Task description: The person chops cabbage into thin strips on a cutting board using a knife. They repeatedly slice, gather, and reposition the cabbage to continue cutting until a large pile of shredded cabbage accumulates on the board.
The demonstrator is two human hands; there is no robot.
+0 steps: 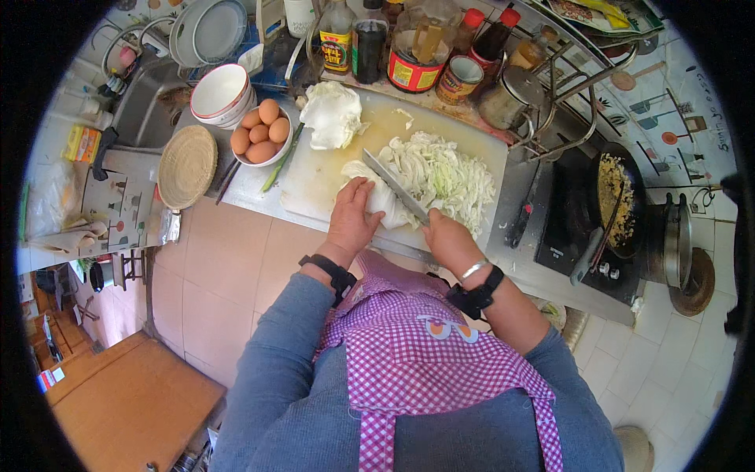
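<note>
My right hand (451, 239) grips a kitchen knife (396, 187), its blade slanting up and left against a piece of cabbage (383, 203). Pressing that piece down from the left is my left hand (355, 213), fingers curled over its near side. Both rest on a pale cutting board (315, 189). Right of the blade lies a heap of shredded cabbage (445, 177). A loose cabbage leaf (331, 115) sits at the board's far left. The knife handle is mostly hidden inside my fist.
A bowl of brown eggs (262, 134), stacked bowls (220, 94) and a woven basket (187, 167) stand left. Sauce bottles (368, 47) and a seasoning jar (416, 62) line the back. At right, a wok (616, 200) holding food sits on a black cooktop (560, 218). A green onion (283, 159) lies beside the board.
</note>
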